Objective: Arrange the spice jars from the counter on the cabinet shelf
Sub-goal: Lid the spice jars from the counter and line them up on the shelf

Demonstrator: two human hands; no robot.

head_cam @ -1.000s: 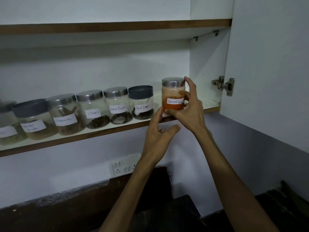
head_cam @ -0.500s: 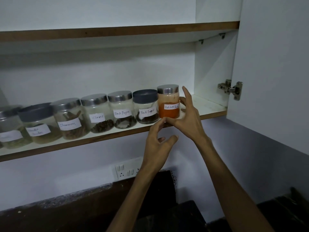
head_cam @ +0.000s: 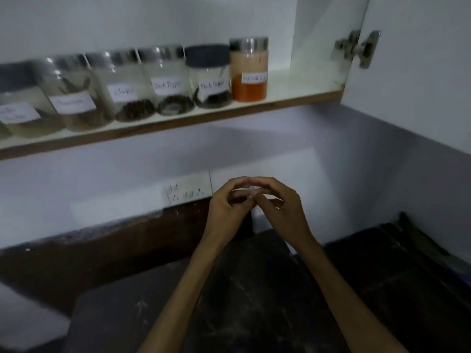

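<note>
Head view: chili jar [head_cam: 249, 70] stands upright on shelf [head_cam: 293, 94], upper centre, label forward, touching pepper jar [head_cam: 209, 76]. Left hand [head_cam: 225, 210] and right hand [head_cam: 279, 208] meet below, fingers loosely curled, holding nothing; outlet [head_cam: 187, 191] behind.

Orange-red powder fills the silver-lidded jar [head_cam: 249, 70], beside a dark-lidded jar [head_cam: 209, 76] on the white, brown-edged shelf [head_cam: 293, 94]

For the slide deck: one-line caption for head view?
Red chilli jar ends the shelf row; both hands empty below.
</note>
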